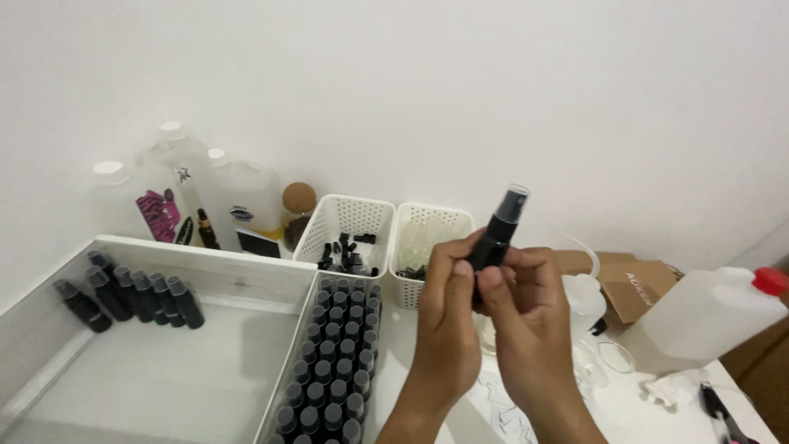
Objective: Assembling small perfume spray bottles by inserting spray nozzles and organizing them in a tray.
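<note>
A small black spray bottle (499,228) with a clear cap is held up in front of me, tilted to the right. My left hand (445,316) wraps its lower body from the left. My right hand (528,316) grips it from the right, thumb and fingertips on the bottle's middle. Below my hands, a narrow white tray (288,378) holds several rows of matching black bottles (337,370).
A large white tray (205,263) at left holds several black bottles (131,296) in its far corner. Two white perforated baskets (349,215) (436,222) stand at the back. Large plastic jugs (222,197) line the wall. At right sit a red-capped jug (707,316), a squeeze bottle (582,294) and a cardboard box (637,284).
</note>
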